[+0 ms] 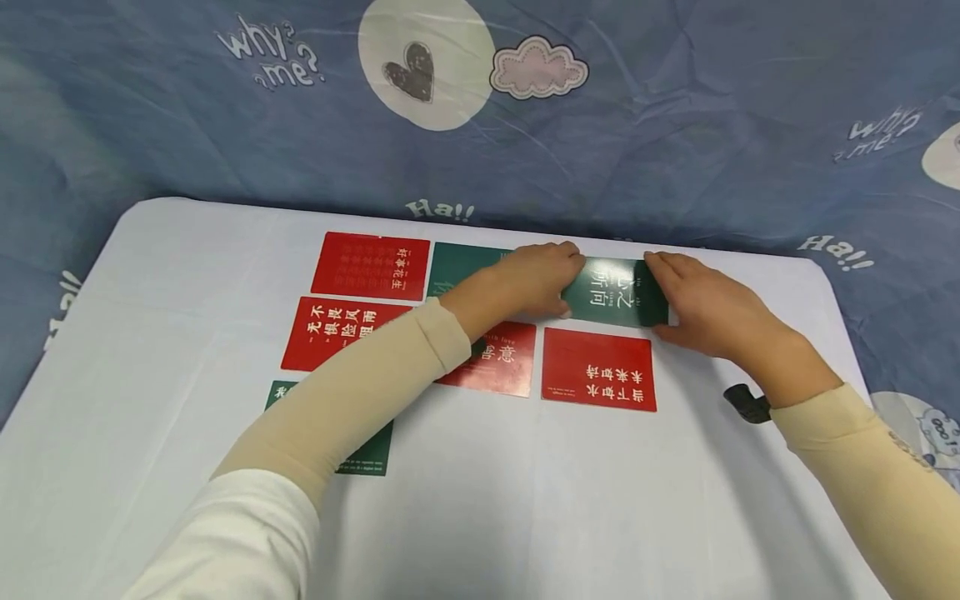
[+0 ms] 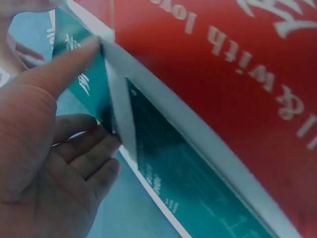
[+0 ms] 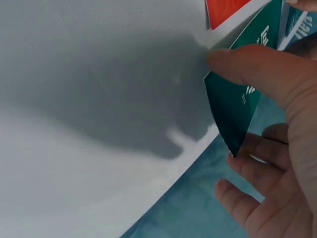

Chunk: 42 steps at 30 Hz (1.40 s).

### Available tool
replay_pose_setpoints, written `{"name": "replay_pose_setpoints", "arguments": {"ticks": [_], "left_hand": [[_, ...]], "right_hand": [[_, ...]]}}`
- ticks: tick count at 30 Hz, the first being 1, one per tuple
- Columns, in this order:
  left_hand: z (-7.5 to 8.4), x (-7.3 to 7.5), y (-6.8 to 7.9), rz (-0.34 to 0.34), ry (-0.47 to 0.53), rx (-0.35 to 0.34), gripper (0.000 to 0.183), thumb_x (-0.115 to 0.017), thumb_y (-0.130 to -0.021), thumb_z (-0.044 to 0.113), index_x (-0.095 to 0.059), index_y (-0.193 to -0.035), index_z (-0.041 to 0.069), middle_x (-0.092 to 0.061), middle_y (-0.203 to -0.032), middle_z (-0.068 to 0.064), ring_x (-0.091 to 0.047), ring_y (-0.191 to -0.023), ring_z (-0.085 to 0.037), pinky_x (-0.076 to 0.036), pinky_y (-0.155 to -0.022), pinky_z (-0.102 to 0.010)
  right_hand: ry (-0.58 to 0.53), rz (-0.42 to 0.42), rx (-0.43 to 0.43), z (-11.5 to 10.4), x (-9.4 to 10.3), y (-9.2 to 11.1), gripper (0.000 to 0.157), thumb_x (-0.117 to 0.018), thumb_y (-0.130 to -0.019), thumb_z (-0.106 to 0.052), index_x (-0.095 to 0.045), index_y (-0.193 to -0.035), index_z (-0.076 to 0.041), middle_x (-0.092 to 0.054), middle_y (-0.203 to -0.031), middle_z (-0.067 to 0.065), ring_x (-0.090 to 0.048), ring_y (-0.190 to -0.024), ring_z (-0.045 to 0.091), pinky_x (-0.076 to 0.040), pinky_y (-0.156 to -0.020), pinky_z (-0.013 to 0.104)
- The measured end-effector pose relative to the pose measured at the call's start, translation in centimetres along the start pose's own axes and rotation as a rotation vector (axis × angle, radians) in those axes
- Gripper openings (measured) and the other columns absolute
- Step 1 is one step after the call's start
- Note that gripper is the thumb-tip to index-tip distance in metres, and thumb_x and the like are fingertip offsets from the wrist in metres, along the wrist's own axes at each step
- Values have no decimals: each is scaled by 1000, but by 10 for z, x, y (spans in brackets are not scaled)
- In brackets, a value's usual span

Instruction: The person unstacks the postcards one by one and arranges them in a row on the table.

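Note:
A green card [image 1: 615, 292] with white lettering is held by both hands near the table's far edge. My left hand [image 1: 534, 279] pinches its left end, thumb at the near corner and fingertips at the far one. At the right end, my right hand [image 1: 712, 304] grips the card the same way; the right wrist view shows the green card [image 3: 228, 109] bowed slightly between thumb and fingers. Left of it lies another green card [image 1: 465, 262], partly covered by the left hand. Two red cards, a left one [image 1: 510, 358] and a right one [image 1: 598, 367], lie just nearer.
Farther left lie a red card [image 1: 371, 267] at the back and another red card [image 1: 322, 333] below it. A green card [image 1: 371, 454] is mostly hidden under the left forearm. Blue patterned cloth [image 1: 637, 150] rises behind the white table [image 1: 525, 500].

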<state>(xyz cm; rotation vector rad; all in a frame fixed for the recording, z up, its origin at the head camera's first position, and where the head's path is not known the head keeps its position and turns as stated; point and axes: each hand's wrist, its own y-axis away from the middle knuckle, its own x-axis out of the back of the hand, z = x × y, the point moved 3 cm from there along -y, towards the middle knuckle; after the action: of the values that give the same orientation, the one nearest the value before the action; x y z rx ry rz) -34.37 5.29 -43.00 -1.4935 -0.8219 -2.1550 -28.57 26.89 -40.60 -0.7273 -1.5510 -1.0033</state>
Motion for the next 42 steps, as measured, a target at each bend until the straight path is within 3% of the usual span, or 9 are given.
{"name": "replay_pose_setpoints", "arguments": {"ticks": [6, 15, 23, 32, 42], "left_hand": [[0, -1, 0, 46, -39, -51, 92, -79, -89, 53, -41, -159, 6, -47, -156, -8, -47, -141, -23, -36, -120, -36], [-4, 4, 2, 89, -140, -71, 83, -70, -96, 40, -34, -162, 6, -42, -162, -10, -37, -151, -27, -24, -126, -38], [-4, 3, 5, 105, -175, -81, 94, -75, -92, 48, -32, -163, 5, -40, -163, -11, -34, -152, -28, -20, -127, -38], [-4, 4, 11, 92, -113, -56, 95, -78, -90, 50, -36, -161, 4, -49, -157, -12, -45, -145, -29, -28, -125, -40], [-12, 0, 13, 83, -69, -39, 95, -80, -89, 49, -37, -161, 3, -50, -156, -11, -47, -143, -27, -30, -124, -40]], "right_hand": [[-65, -15, -27, 6, 0, 4, 101, -91, -79, -16, -31, -158, 8, -40, -157, 28, -40, -144, 45, -41, -113, 61], [-110, 14, -37, 11, 6, 6, 100, -87, -82, -18, -28, -161, 3, -37, -161, 25, -42, -143, 44, -43, -111, 61], [-152, 21, -46, 10, 9, 6, 104, -89, -82, -18, -26, -163, -1, -39, -159, 23, -48, -136, 43, -46, -107, 63], [-141, -44, -60, 6, 6, -2, 101, -89, -82, -21, -30, -162, -2, -37, -163, 23, -37, -147, 42, -43, -110, 63], [-161, -80, -58, 4, -1, -15, 99, -89, -83, -20, -31, -162, -2, -40, -161, 22, -41, -144, 40, -43, -111, 63]]}}
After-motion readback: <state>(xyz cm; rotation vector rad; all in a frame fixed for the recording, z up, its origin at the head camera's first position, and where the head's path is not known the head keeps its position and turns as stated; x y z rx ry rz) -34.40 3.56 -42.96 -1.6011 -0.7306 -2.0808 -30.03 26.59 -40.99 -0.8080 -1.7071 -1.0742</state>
